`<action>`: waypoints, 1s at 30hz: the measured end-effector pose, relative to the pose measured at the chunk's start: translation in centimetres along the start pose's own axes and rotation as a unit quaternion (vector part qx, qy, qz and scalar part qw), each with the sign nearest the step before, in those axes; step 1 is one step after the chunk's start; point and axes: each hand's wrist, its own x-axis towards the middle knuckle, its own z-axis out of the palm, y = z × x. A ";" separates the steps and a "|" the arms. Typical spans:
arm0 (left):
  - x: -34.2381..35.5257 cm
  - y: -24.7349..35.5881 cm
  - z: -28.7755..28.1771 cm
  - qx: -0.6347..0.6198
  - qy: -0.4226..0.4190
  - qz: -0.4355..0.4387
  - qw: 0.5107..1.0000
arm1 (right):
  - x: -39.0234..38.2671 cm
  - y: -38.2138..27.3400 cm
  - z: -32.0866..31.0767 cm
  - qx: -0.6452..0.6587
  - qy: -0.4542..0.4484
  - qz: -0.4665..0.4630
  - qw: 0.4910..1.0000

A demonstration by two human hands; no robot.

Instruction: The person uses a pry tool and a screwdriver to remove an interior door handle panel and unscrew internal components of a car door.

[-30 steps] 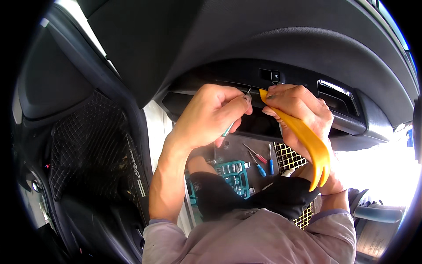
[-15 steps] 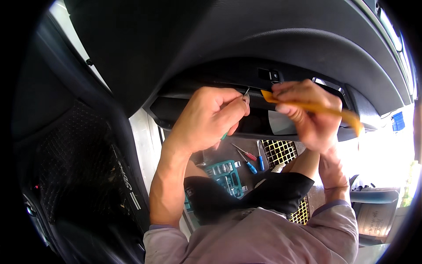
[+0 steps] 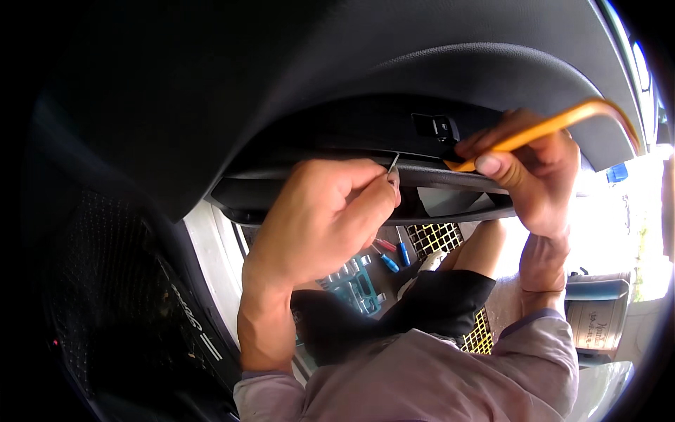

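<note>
Yellow pry tool [image 3: 536,132], pinched in right hand [image 3: 538,181], now has curved end swung upward and tip farther right at door-trim seam [image 3: 422,155], seemingly spreading the work away from the thin metal pick [image 3: 393,164] that left hand [image 3: 323,218] pinches.

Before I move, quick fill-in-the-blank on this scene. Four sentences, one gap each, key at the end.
1. The hand gripping the curved, yellow-orange plastic pry tool is the ____ one.
2. The left hand pinches a thin, pale metal tool between its fingers and its ____.
3. Near two blue-handled screwdrivers on the floor lies a slim screwdriver whose handle is ____.
4. The square-holed floor grating is coloured ____.

Missing words: right; thumb; red; yellow.
</note>
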 end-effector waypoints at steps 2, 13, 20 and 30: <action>0.1 0.0 0.1 -0.001 0.000 0.005 1.000 | -0.3 0.2 -0.1 -0.187 -0.033 -0.186 0.964; 0.3 0.1 0.0 -0.014 0.001 -0.013 1.000 | -1.4 0.5 0.5 -0.225 0.014 -0.224 0.948; -0.3 0.9 0.7 0.004 0.012 -0.063 0.998 | -1.6 2.2 1.6 -0.255 0.063 -0.362 0.894; -0.7 2.5 3.1 0.029 0.012 -0.079 0.996 | -1.7 2.9 1.9 -0.254 0.100 -0.386 0.881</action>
